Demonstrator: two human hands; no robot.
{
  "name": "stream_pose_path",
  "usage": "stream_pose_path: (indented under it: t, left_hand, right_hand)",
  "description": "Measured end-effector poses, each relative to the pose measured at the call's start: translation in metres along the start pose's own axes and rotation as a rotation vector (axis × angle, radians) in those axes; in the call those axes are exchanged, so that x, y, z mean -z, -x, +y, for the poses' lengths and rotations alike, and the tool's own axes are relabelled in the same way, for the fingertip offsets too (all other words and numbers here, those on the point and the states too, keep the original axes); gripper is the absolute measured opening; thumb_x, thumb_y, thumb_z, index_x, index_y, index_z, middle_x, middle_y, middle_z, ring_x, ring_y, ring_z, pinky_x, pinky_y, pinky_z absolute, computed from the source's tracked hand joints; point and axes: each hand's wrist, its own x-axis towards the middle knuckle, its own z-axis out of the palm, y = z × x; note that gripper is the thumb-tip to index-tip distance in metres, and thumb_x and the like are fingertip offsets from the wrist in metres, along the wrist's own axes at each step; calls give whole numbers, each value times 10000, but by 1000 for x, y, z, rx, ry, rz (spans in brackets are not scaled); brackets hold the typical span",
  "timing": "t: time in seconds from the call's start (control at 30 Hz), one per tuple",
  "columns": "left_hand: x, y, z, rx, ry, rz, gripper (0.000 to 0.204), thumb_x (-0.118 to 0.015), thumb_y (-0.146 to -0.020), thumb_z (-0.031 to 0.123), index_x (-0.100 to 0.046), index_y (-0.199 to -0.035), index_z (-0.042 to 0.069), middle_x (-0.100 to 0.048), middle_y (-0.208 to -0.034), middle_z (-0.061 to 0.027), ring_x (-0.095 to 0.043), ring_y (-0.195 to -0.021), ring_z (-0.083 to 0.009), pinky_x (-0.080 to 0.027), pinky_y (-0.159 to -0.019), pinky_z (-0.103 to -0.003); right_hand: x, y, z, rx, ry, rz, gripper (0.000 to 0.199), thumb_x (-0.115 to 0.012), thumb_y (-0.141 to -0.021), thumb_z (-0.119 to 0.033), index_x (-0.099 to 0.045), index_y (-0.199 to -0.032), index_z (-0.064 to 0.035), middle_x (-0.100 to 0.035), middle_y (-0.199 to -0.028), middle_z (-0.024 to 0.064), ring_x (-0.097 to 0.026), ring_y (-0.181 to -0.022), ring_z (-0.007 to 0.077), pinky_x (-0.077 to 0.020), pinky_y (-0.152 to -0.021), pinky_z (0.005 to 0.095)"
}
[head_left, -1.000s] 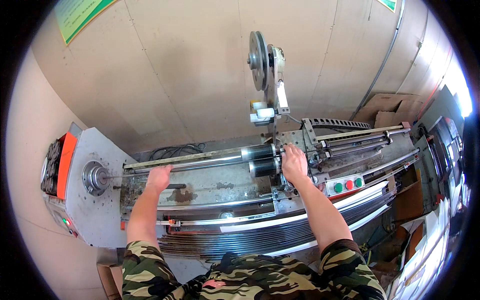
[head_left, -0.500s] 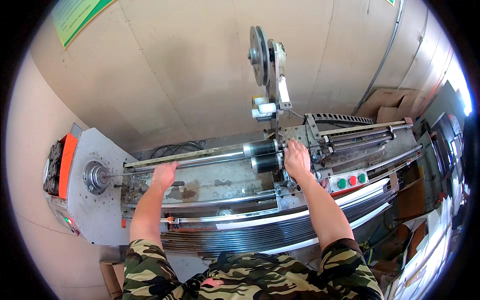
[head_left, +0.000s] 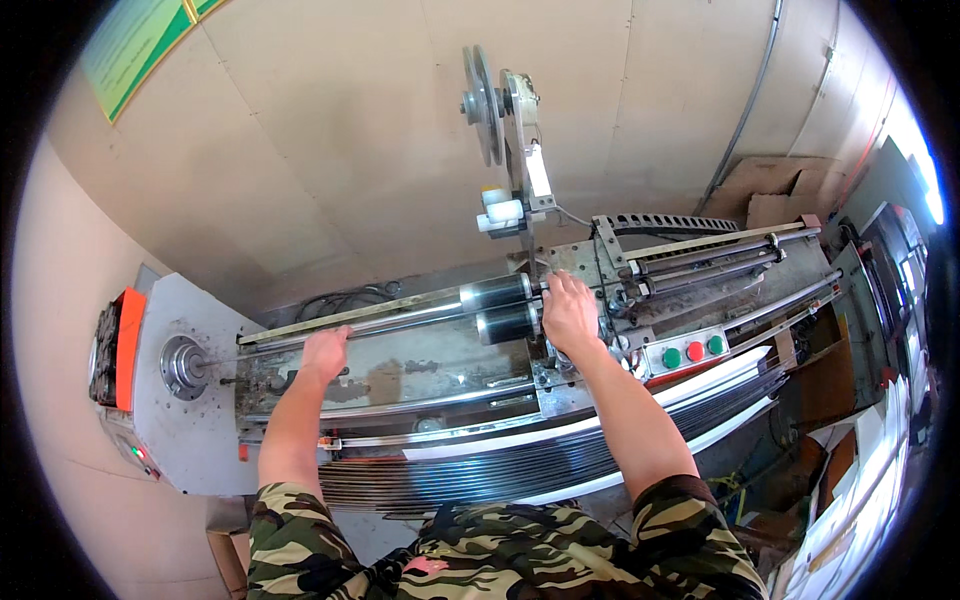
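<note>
Okay, so the person's left grip (head_left: 325, 353) is clasping a thin rod (head_left: 225, 359) that's sticking out of the round chuck (head_left: 184, 368) and running along the machine. Right grip (head_left: 570, 313) is sitting just beside two dark rollers (head_left: 507, 325), fingers bending down, but I'm honestly not managing to tell whether it's holding anything.
</note>
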Motion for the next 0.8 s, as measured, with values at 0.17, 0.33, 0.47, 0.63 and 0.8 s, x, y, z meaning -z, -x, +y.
stream_pose_path:
  t: [0.17,0.33,0.47,0.63,0.8]
  left_hand:
    - [0,-7,15,-28,-9,48,243,-475,-907,95,-630,-1094,101,-700,-949,-160,-672,-923,-365,-517,-814,-490]
    - [-6,-16,31,-75,8,104,219,-490,-884,91,-618,-1063,89,-687,-895,-158,-675,-896,-365,-519,-783,-494]
    - [-4,-26,50,-102,-5,116,228,-503,-866,87,-607,-1069,79,-681,-890,-164,-674,-882,-368,-521,-749,-496]
    - [9,-41,82,-146,6,104,240,-507,-862,81,-598,-1084,77,-680,-911,-176,-681,-884,-367,-531,-737,-488]
    - [10,-56,115,-198,54,129,217,-504,-880,94,-600,-1073,73,-695,-915,-161,-700,-865,-353,-546,-726,-473]
  right_hand:
    - [-2,-2,0,12,11,7,335,-567,-942,-187,-575,-1231,-18,-578,-1336,200,-533,-1252,359,-412,-1055,459]
    - [-5,-3,-1,10,-6,2,334,-558,-946,-182,-578,-1236,-18,-583,-1333,197,-533,-1254,354,-409,-1059,459]
    - [-9,-6,-2,7,-2,1,345,-555,-949,-188,-574,-1254,-28,-576,-1347,187,-524,-1265,349,-403,-1068,461]
    - [-7,-11,-7,-11,1,4,351,-547,-951,-190,-572,-1268,-42,-574,-1354,177,-533,-1254,349,-398,-1079,459]
    - [-7,-17,-4,5,13,-24,352,-549,-947,-192,-579,-1266,-46,-599,-1319,180,-542,-1240,352,-406,-1070,447]
